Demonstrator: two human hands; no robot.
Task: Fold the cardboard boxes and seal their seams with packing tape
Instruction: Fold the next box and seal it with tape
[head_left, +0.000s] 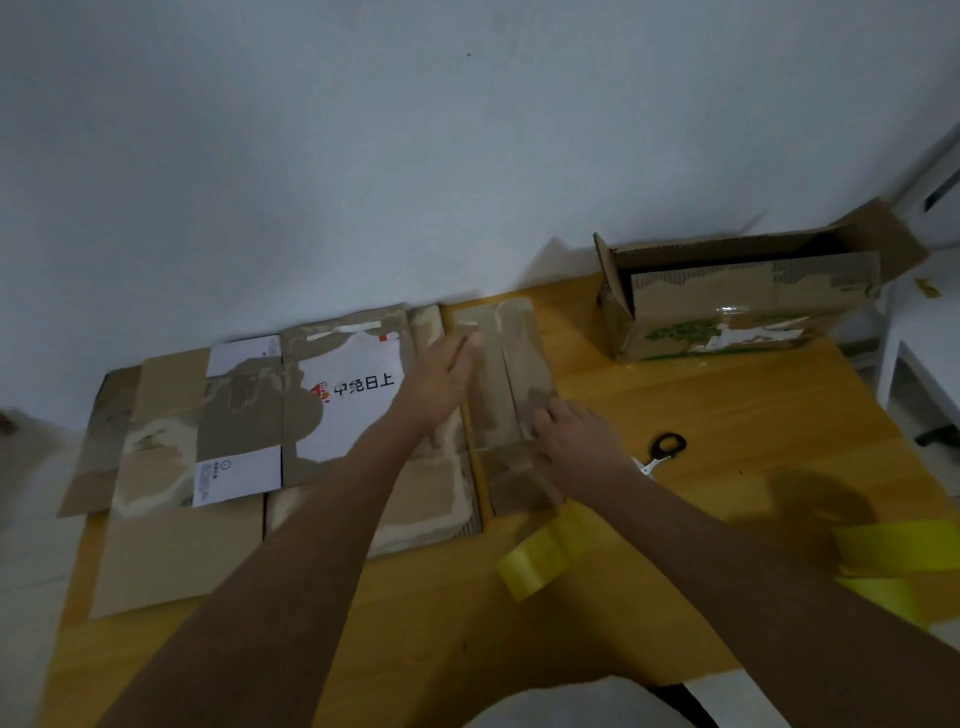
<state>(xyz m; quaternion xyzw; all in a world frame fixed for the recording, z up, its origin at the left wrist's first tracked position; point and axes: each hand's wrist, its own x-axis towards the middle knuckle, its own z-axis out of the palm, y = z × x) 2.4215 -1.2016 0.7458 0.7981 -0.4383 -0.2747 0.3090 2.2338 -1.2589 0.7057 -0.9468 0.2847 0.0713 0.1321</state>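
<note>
A small brown cardboard box (511, 364) lies on the wooden table, clear tape shining along its top. My left hand (441, 379) rests flat against the box's left side with fingers straight. My right hand (571, 441) presses down on the near right part of the box, fingers bent over the taped seam. A strip of yellow packing tape (540, 556) hangs from the box's near end toward me. Left of the box lie flattened cardboard boxes (249, 426), one with a white printed label.
An open, torn cardboard box (743, 312) lies on its side at the back right. Black-handled scissors (662, 452) rest right of my right hand. More yellow tape (893, 551) lies at the table's right edge (914, 457). A white wall rises just behind.
</note>
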